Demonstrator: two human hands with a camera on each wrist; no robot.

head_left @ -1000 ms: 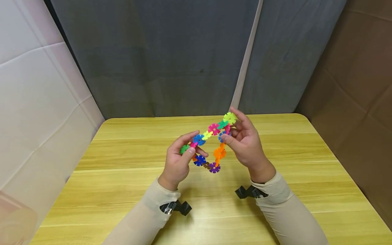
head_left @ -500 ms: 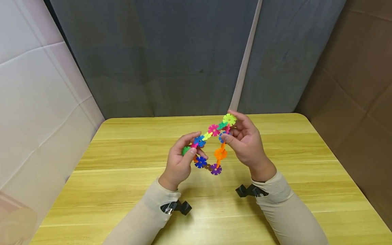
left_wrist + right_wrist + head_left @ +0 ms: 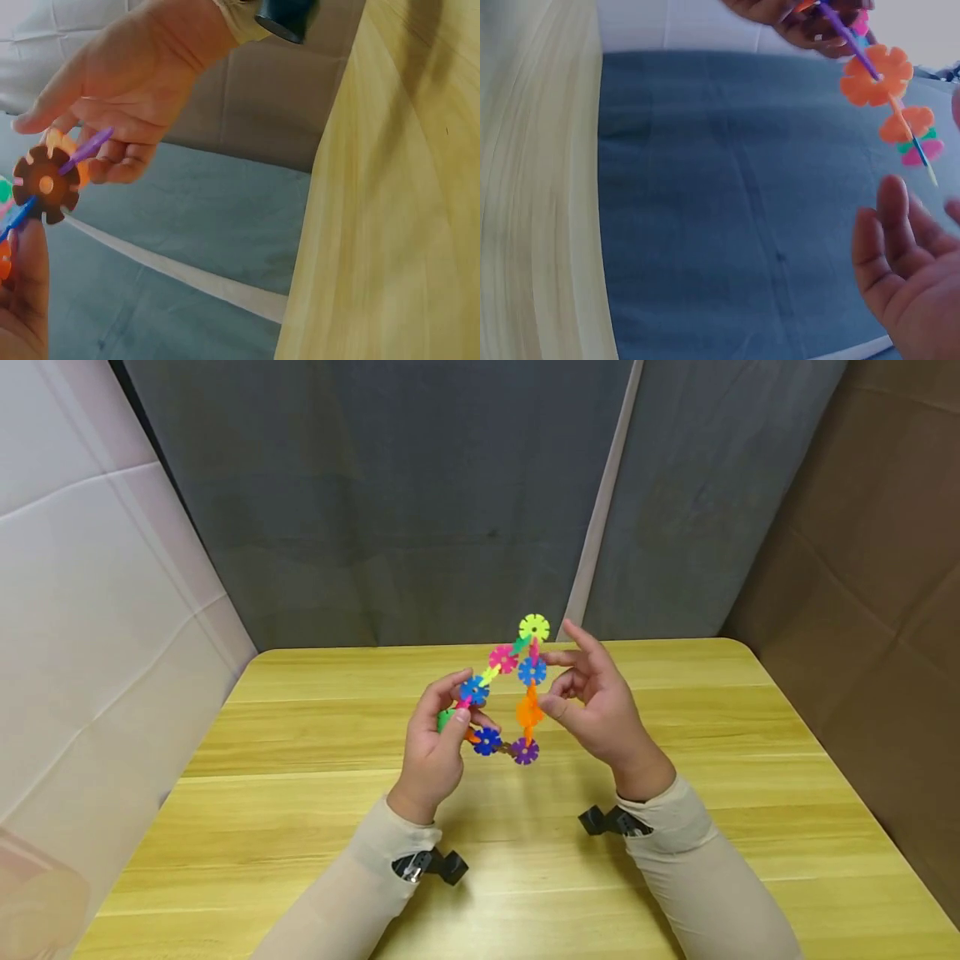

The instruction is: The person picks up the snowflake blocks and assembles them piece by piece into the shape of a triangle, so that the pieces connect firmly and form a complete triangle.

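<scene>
A closed loop of colourful snowflake discs [image 3: 504,693] hangs in the air above the wooden table [image 3: 300,752]. My left hand [image 3: 459,712] pinches its left corner by the green and blue discs. Close beside the orange disc [image 3: 529,710] is my right hand [image 3: 558,681], fingers spread and loosely bent. The right wrist view shows a gap between those fingers [image 3: 889,225] and the orange discs [image 3: 876,75]. A brown disc [image 3: 46,184] shows in the left wrist view beside a left finger [image 3: 22,300], with the right hand [image 3: 135,90] behind it.
Grey fabric panels [image 3: 450,502] stand behind the table's far edge. A white wall [image 3: 90,593] is to the left and brown cardboard [image 3: 877,577] to the right. Black camera mounts [image 3: 438,864] sit at both wrists.
The disc loop has risen and turned, so its right side stands more upright. My right hand has let go of the top discs and opened beside the orange disc.
</scene>
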